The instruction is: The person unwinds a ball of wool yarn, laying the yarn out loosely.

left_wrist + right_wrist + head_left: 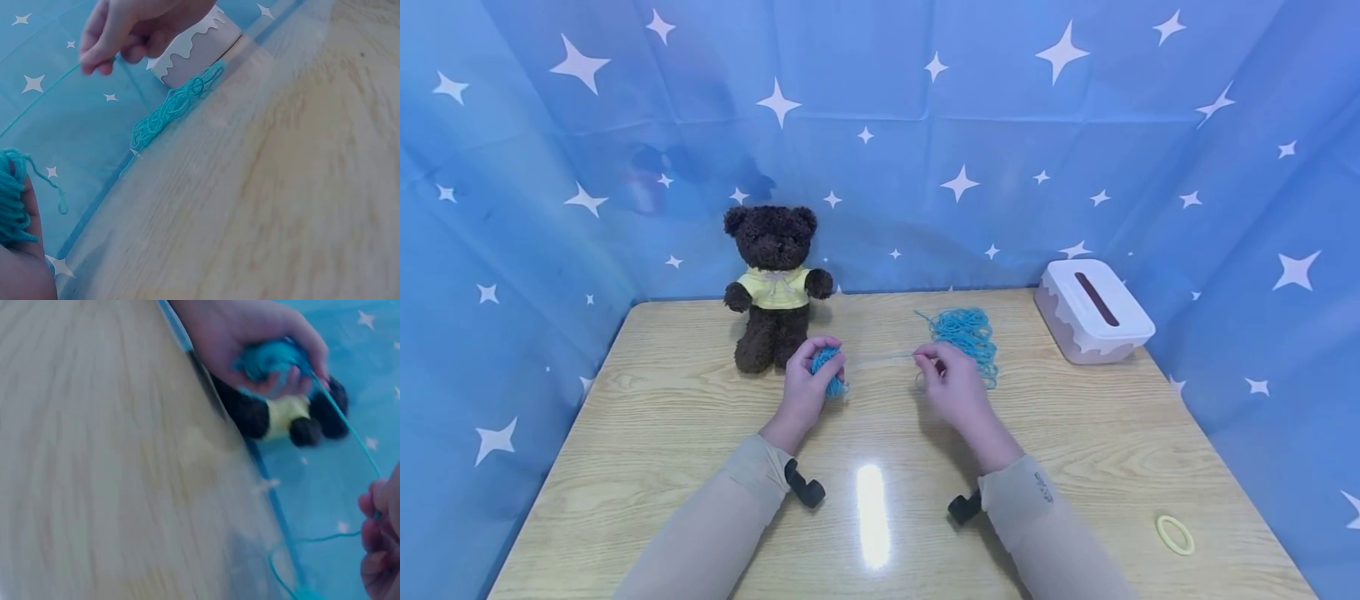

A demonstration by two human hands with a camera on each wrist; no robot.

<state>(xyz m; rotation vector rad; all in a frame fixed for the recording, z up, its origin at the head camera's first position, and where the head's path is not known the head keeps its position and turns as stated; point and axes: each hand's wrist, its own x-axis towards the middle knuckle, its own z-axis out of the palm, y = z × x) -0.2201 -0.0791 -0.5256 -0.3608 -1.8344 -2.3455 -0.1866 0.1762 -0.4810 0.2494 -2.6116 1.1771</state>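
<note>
My left hand (806, 382) grips a small wound ball of blue yarn (829, 372), seen close up as a yarn ball (11, 200) with a short loose tail in the left wrist view. Opposite it, my right hand (953, 379) pinches a yarn strand (350, 428) between thumb and fingers. That strand runs taut from the ball to the pinch, then trails in a slack curve below the right hand. Behind the right hand a loose heap of blue yarn (967, 330) lies in wavy loops on the table, partly hidden by that hand.
A dark brown teddy bear (772, 287) in a yellow top stands just behind the left hand. At the back right sits a white tissue box (1093, 308) with a slot in its lid. A pale yellow ring (1175, 535) lies at the front right of the wooden table (647, 467).
</note>
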